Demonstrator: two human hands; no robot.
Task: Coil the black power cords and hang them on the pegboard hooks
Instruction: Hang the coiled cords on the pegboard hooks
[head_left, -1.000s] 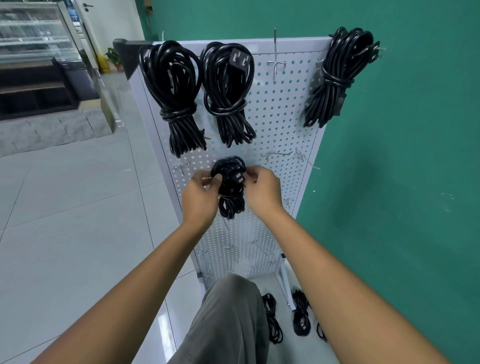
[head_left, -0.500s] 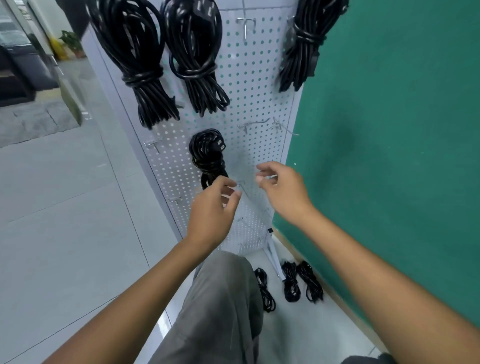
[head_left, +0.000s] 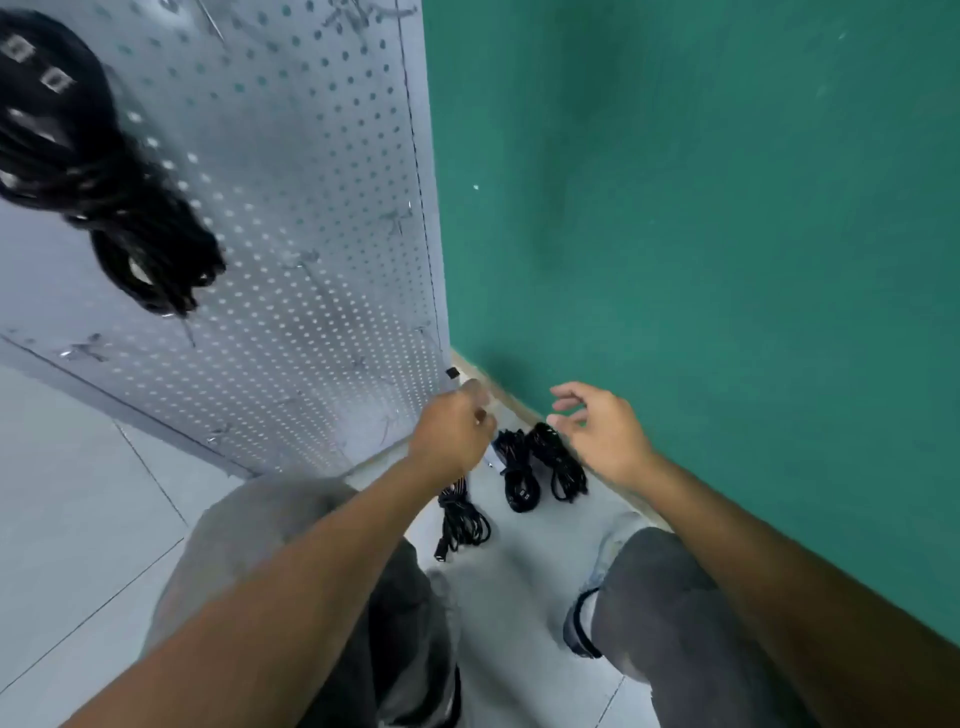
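Head view: left hand curled, empty; right hand loosely spread above glossy coiled cords; perforated pegboard alongside.

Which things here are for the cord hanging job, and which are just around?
For the job:
- hanging cord bundle
- pegboard
- three cord bundles on the floor: left, middle, right
- left hand, fingers curled, holding nothing
- right hand, open

Just around:
- green wall
- tiled floor
- shoe
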